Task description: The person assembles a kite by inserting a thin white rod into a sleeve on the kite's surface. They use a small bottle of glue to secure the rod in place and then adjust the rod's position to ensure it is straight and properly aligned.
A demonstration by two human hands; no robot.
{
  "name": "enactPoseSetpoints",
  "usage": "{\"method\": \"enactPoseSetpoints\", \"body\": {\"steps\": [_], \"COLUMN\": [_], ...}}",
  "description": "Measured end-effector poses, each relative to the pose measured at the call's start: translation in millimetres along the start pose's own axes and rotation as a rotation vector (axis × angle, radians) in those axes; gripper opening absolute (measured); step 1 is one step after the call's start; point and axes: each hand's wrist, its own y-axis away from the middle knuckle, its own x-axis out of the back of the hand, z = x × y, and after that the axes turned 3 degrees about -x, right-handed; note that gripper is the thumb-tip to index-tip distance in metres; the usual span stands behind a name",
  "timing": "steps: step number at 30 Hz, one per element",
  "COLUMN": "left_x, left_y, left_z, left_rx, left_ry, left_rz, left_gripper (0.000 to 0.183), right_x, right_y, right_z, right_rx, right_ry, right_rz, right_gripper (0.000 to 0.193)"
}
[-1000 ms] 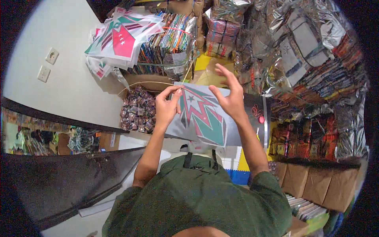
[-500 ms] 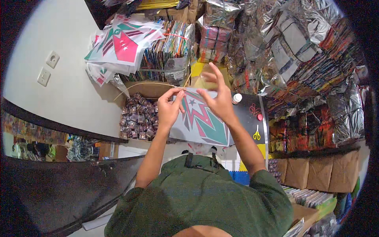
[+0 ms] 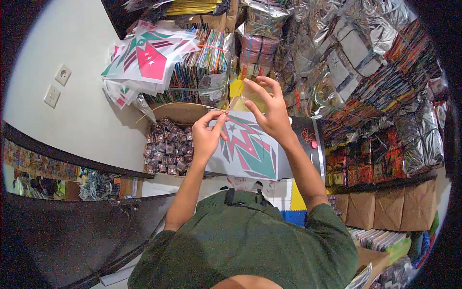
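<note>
My left hand (image 3: 207,138) is closed in a pinch on thin, light-coloured sticks, where they cross. One long curved stick (image 3: 175,103) bows out to the left; another slants up toward my right hand (image 3: 273,111). That hand is raised just right of the crossing, its fingers spread and thumb apart. Any thread between its fingers is too fine to make out. Beneath both hands lies a pale sheet (image 3: 221,161) printed with a green, red and grey star pattern. A thin dark strand curves over the sheet's right part.
A box of small wrapped packets (image 3: 168,149) stands left of the sheet. Red thread (image 3: 306,136) and a round red cap (image 3: 314,144) lie on the black surface at right. Printed sheets (image 3: 151,60) rest on stacked packs at the upper left. Wrapped bundles (image 3: 361,62) rise beyond.
My right hand has shifted slightly right and its fingers have curled a little. The yellow scissors and white bottle are now mostly hidden by my right arm and hand. My left hand keeps its pinch.
</note>
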Motion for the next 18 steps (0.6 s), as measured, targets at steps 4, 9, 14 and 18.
{"method": "enactPoseSetpoints", "body": {"steps": [4, 9, 14, 18], "left_x": [-2.2, -2.2, -2.6, -3.4], "left_y": [2.2, 1.5, 0.6, -0.6], "left_z": [8.4, 4.2, -2.1, 2.9], "left_rx": [0.013, -0.001, -0.020, -0.001], "left_ry": [0.040, 0.037, 0.039, 0.056], "left_rz": [0.001, 0.005, -0.004, -0.020], "left_gripper": [0.018, 0.018, 0.020, 0.020], "right_x": [0.2, -1.2, 3.6, 2.4], "right_y": [1.0, 5.0, -0.5, 9.0], "right_z": [-3.5, -2.8, 0.1, -3.3], "right_rx": [-0.017, 0.027, -0.023, 0.060], "right_ry": [0.004, 0.014, -0.019, 0.057], "right_rz": [-0.027, -0.034, 0.013, -0.051], "right_gripper": [0.051, 0.049, 0.049, 0.048]}}
